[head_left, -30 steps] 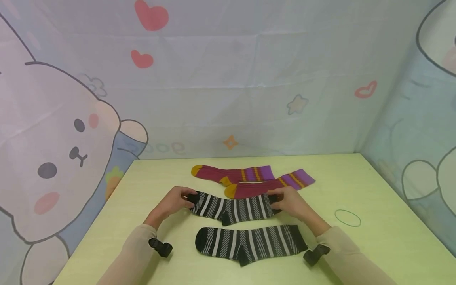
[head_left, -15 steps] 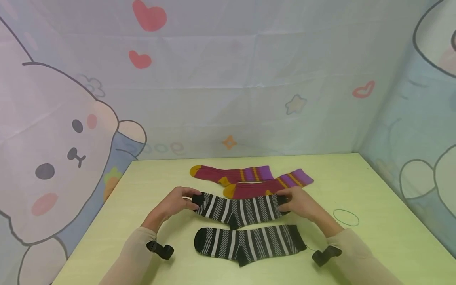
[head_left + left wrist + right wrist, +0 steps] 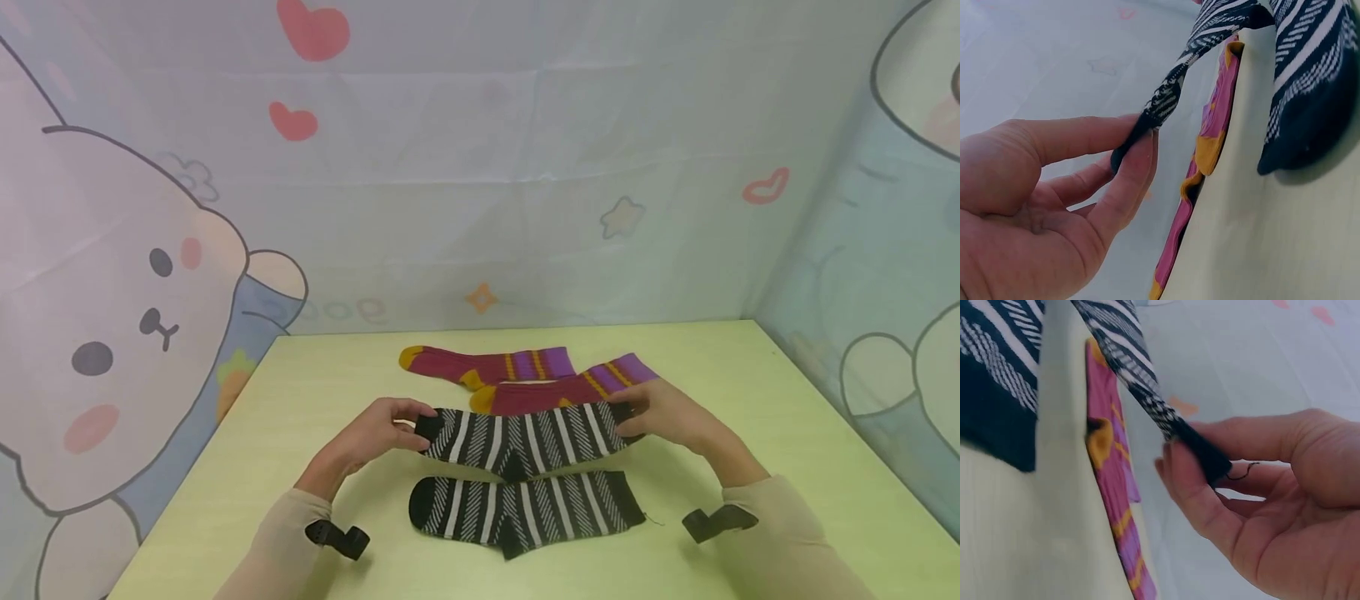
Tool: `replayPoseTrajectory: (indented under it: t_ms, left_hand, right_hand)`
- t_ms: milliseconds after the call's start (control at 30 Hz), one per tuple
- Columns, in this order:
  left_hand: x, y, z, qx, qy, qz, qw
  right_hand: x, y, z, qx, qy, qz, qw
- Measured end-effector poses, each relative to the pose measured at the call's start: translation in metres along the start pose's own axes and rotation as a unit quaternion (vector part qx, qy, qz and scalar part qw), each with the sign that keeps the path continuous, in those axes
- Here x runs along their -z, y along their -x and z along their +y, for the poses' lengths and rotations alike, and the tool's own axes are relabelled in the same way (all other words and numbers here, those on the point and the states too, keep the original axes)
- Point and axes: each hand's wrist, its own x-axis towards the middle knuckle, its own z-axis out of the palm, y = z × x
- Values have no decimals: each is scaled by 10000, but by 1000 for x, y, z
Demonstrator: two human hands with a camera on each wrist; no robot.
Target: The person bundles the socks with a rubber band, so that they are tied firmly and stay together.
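Observation:
A black-and-white striped sock (image 3: 525,437) is stretched between both hands, raised off the table. My left hand (image 3: 382,435) pinches its black toe between thumb and fingers, as the left wrist view shows with the toe (image 3: 1130,145). At the other end my right hand (image 3: 667,417) pinches the black cuff (image 3: 1205,453), from which a short loose thread hangs. Closer to me a matching striped sock (image 3: 525,512) lies flat, toe to the left. Behind the held sock lie two maroon socks with purple cuffs, one farther back (image 3: 487,365) and one partly covered (image 3: 547,396).
The pale yellow-green table (image 3: 787,467) ends against a hanging printed cloth (image 3: 540,183) at the back, with more cloth at both sides. A thin dark thread (image 3: 654,521) trails from the near sock's cuff. Each wrist wears a small black camera.
Both hands have moved to the right with the striped sock, the right hand farther, so the sock is drawn straighter. The green ring on the right is now hidden behind the right arm.

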Motion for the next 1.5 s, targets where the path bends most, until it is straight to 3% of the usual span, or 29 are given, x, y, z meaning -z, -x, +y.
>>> replayPoseTrajectory:
  t_ms: [300,567,867,1300,1500]
  left_hand:
    - [-7,9,8,259,95,-262,9993]
    - [-14,24,14,228,-27,-731,9971]
    - [-16,35,8,323,44,-1153,9928]
    - [-16,38,-1,387,-34,-1186,9922]
    - [-18,37,-3,354,-383,-997,9936]
  right_hand:
    - [12,14,1,-149,477,-416,9979]
    - [6,29,4,-349,123,-1056,9937]
    - [-3,35,1,-442,161,-1142,9924]
    - [-21,34,1,-326,237,-1294,9908]
    - [-27,31,-1,-410,315,-1200,9914]
